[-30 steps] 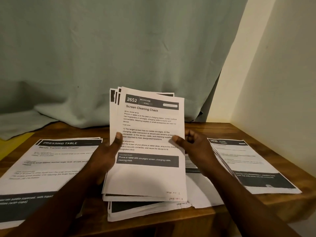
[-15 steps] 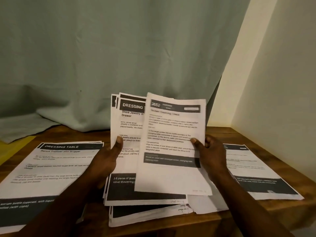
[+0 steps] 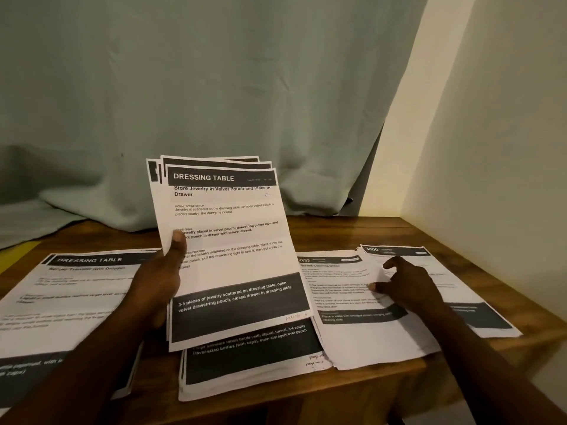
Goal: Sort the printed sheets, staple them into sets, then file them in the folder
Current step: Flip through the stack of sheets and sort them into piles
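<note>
left hand [image 3: 156, 283] grips the held stack [image 3: 227, 240] by its left edge, thumb on the front, sheets tilted up above the table [image 3: 337, 231]. top page reads "dressing table". right hand [image 3: 411, 289] pinches the right edge of the 2652 sheet [image 3: 337, 289] between thumb and forefinger. sheet lies on the table just right of the centre pile [image 3: 251, 363]. 3800 pile [image 3: 478, 314] far right, partly under that hand. left pile [image 3: 70, 296] flat at left. curtain [image 3: 214, 87] behind.
</note>
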